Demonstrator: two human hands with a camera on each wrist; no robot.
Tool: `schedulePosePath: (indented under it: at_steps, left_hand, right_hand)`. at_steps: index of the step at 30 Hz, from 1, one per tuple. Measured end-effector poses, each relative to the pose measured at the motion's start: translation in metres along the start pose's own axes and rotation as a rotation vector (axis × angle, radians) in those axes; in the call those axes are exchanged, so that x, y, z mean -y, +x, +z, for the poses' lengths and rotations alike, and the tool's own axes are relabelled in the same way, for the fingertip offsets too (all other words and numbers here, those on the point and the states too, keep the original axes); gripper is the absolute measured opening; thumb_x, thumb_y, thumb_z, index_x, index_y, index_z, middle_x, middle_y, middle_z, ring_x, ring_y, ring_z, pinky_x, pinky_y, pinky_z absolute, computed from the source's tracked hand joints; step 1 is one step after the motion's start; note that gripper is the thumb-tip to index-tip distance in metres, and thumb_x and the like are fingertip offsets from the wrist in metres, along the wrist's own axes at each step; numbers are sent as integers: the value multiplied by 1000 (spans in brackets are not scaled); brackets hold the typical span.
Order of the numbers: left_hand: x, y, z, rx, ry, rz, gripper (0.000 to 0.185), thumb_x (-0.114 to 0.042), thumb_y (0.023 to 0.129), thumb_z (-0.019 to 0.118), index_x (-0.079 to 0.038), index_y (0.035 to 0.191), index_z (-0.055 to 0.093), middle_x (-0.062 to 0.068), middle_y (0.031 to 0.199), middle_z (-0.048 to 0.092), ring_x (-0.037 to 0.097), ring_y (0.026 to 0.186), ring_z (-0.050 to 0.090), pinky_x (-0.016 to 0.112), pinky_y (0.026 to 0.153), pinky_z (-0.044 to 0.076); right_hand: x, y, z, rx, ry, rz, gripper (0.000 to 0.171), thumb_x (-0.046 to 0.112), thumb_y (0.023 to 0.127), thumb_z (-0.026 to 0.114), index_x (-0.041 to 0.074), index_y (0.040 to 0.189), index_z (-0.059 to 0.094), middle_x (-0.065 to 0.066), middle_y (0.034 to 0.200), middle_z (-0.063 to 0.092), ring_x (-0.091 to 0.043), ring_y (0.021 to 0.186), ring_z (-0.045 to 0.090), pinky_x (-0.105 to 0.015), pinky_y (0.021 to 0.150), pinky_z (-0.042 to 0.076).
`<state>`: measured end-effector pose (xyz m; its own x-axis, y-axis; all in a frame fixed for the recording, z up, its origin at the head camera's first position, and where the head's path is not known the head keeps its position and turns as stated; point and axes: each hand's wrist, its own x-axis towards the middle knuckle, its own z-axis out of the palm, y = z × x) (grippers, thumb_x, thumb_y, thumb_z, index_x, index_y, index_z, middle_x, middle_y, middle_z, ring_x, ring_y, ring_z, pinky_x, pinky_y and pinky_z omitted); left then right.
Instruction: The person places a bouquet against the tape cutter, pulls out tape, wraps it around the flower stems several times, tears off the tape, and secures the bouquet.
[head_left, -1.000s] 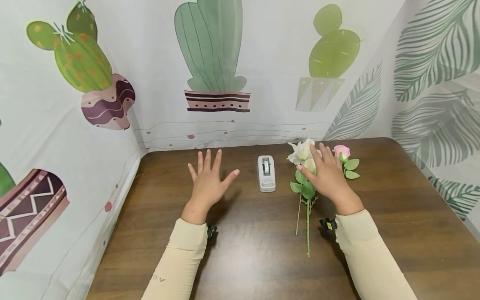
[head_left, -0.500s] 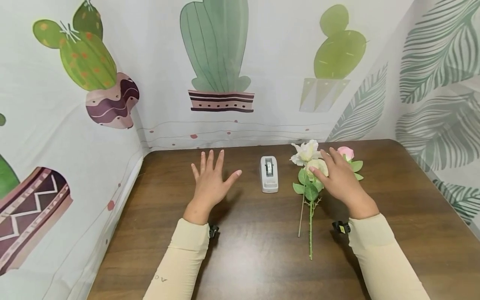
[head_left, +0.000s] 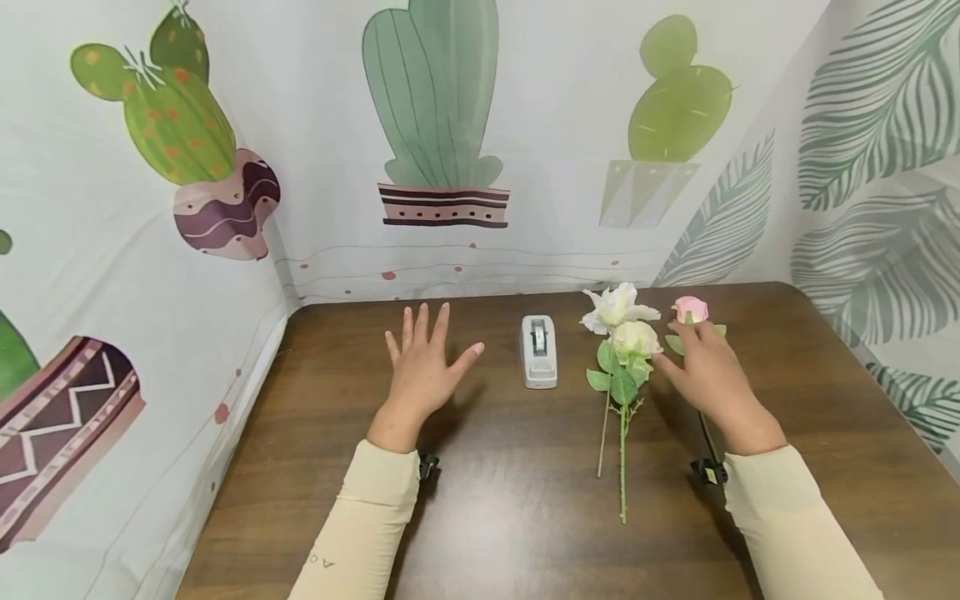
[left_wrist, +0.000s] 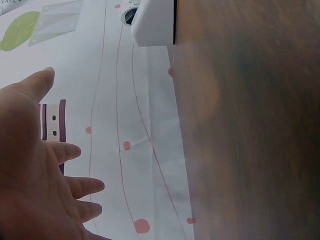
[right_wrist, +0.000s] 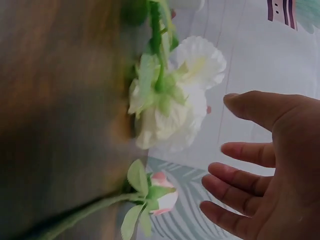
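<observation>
The right hand (head_left: 708, 379) hovers over the pink rose (head_left: 690, 309), fingers spread and relaxed, gripping nothing; its fingertips reach the leaves just below the bud. The rose lies flat on the desk (head_left: 510, 492), its long axis running near to far, bud pointing at the back wall and stem trailing under the hand toward the person. Just beside it to the left lie the white flowers (head_left: 622, 325), heads also pointing away, stems toward the person. The left hand (head_left: 422, 371) is open above the desk, fingers splayed, left of the tape dispenser (head_left: 539, 351).
</observation>
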<state>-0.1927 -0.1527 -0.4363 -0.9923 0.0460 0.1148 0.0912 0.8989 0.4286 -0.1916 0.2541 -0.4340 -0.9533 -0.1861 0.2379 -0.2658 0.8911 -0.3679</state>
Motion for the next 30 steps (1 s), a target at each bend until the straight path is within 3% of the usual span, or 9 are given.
schedulePosePath:
  at_steps: [7, 13, 16, 23, 30]
  left_hand:
    - [1, 0, 1, -7, 6, 5, 93, -78, 93, 39, -22, 163, 16, 19, 170, 10, 38, 158, -8, 73, 119, -5]
    - [2, 0, 2, -8, -7, 0, 92, -78, 94, 39, -22, 163, 16, 18, 170, 9, 37, 158, -8, 71, 120, -4]
    - [2, 0, 3, -5, -8, 2, 92, -77, 94, 39, -22, 163, 16, 18, 170, 10, 37, 158, -8, 71, 121, -3]
    - [1, 0, 4, 0, -10, 8, 92, -78, 94, 39, -23, 163, 15, 18, 170, 11, 37, 158, -7, 71, 121, 0]
    - [1, -1, 5, 13, -3, 7, 91, -78, 94, 38, -24, 164, 14, 17, 170, 10, 37, 158, -7, 71, 121, 2]
  right_hand:
    - [-12, -12, -1, 110, -33, 73, 53, 28, 98, 64, -14, 130, 53, -39, 125, 51, -57, 115, 49, -68, 94, 42]
    - [-22, -16, 0, 166, -65, 106, 43, 30, 97, 63, -10, 113, 58, -23, 92, 58, -39, 81, 60, -55, 71, 49]
    - [-27, -18, 0, 204, -64, 133, 37, 32, 96, 63, -4, 103, 56, -15, 83, 56, -29, 73, 56, -47, 63, 47]
    - [-36, -28, 0, 328, -77, 180, 33, 35, 97, 62, 9, 80, 50, -6, 67, 49, -23, 63, 48, -36, 54, 36]
    - [-39, -34, 3, 362, -71, 196, 29, 30, 96, 62, 10, 79, 50, -5, 67, 51, -21, 62, 48, -34, 53, 34]
